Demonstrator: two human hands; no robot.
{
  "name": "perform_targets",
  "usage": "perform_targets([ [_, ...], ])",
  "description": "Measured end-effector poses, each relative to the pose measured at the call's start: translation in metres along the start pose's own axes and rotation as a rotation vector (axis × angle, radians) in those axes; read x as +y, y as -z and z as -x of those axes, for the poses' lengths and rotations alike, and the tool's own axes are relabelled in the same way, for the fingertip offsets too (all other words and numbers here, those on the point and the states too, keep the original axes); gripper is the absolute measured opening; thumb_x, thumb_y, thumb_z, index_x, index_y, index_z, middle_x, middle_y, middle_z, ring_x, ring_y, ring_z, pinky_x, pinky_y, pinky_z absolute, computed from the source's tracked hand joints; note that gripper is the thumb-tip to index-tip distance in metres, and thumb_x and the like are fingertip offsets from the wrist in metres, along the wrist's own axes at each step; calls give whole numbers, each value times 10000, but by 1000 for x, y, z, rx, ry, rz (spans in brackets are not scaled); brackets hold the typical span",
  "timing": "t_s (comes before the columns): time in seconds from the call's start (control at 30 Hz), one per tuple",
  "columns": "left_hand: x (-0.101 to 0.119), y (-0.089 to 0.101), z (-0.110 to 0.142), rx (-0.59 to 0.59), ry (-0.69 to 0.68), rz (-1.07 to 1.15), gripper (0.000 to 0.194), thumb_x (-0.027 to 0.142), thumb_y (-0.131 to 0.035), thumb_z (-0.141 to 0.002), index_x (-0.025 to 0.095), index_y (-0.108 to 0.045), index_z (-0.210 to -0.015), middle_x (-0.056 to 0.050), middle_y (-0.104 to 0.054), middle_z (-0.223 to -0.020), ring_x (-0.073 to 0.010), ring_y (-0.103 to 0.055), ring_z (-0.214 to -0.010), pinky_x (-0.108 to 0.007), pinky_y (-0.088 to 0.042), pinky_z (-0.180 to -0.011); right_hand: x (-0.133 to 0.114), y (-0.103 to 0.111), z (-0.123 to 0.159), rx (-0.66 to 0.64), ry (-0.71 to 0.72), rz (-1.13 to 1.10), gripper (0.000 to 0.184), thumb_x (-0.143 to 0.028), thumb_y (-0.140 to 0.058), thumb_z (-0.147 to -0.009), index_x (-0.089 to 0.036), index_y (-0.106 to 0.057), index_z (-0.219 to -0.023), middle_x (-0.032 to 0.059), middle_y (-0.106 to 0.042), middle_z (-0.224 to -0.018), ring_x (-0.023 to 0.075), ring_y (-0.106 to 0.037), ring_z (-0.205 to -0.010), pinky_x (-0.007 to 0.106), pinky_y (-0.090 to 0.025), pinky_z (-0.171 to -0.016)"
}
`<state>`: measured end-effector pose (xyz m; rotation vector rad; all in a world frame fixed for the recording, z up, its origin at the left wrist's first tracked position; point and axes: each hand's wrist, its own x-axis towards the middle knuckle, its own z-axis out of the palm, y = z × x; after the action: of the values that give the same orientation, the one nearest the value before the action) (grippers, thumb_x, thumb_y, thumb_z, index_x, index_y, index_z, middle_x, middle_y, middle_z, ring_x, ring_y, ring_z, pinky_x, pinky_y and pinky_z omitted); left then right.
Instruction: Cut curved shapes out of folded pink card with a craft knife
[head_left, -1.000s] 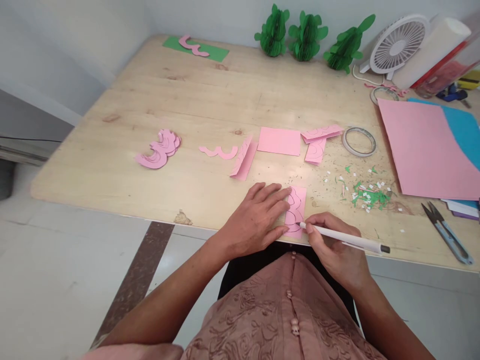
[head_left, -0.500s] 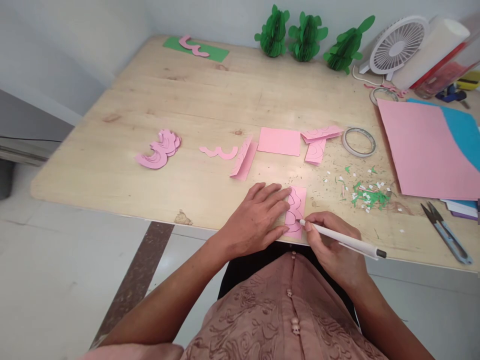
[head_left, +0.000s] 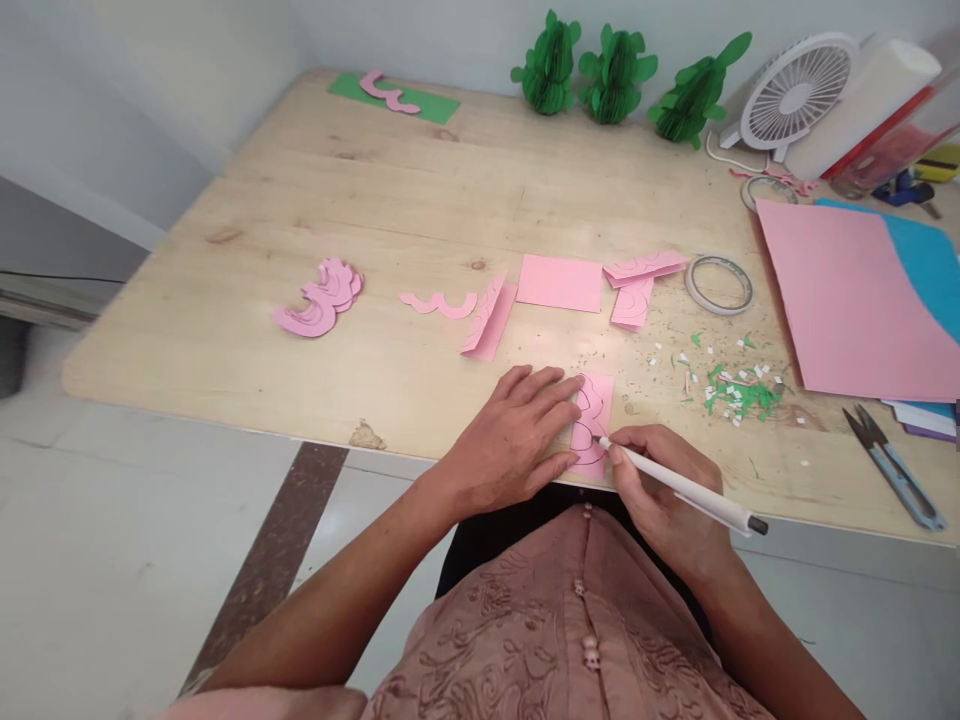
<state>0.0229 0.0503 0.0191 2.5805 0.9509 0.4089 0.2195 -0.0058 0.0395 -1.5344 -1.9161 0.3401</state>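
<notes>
My left hand [head_left: 517, 435] lies flat with fingers spread on a small pink paper piece [head_left: 596, 400] at the table's near edge, pressing a curved template onto it. My right hand [head_left: 660, 480] is closed around a white pen [head_left: 690, 490], whose tip touches the paper beside a drawn dark curve. Other folded pink pieces [head_left: 559, 283] and a loose wavy pink cut-out [head_left: 439, 303] lie just beyond. A stack of wavy pink cut-outs [head_left: 319, 300] sits to the left.
A tape ring [head_left: 718, 283] and paper scraps [head_left: 735, 390] lie right of the work. Large pink and blue sheets [head_left: 855, 295], snips [head_left: 892, 465], a white fan [head_left: 795, 90] and three green paper cacti [head_left: 615, 72] occupy the right and back. A green sheet [head_left: 394, 97] lies far left.
The pen tip has crept a little up and left along the drawn curve, and the pen's far end has dropped lower. My left hand has stayed put on the paper.
</notes>
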Motion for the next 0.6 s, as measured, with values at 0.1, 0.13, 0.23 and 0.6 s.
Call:
perform_targets([
  [0.1,0,0,0,-2,1,0,297,351,-515,-931,185,-537,-1176,-81,-415,-1510,-291,-330,-1394,-497,-226,-1166,-1,1,1,-3,15,24,70,-170,-561,-875,-190,-617,-839,7,-681,-733,138,-609,-650,256,-469,-607],
  [0.13,0,0,0,-1,2,0,297,353,-514,-932,185,-537,-1175,-81,-414,-1510,-291,-330,-1394,-497,-227,-1166,-1,1,2,-6,16,27,71,-171,-560,-876,-190,-616,-838,7,-681,-735,139,-607,-652,258,-467,-605],
  [0.23,0,0,0,-1,2,-3,296,356,-506,-936,183,-538,-1174,-81,-416,-1510,-290,-331,-1393,-496,-229,-1164,-1,1,3,-17,6,27,71,-177,-558,-876,-187,-619,-841,11,-682,-741,142,-604,-654,260,-461,-594],
  [0.6,0,-1,1,9,1,-9,304,370,-499,-944,183,-534,-1181,-79,-419,-1508,-287,-333,-1394,-489,-230,-1163,-2,1,5,-36,0,5,76,-164,-553,-864,-191,-617,-833,12,-673,-737,145,-600,-657,266,-459,-605],
])
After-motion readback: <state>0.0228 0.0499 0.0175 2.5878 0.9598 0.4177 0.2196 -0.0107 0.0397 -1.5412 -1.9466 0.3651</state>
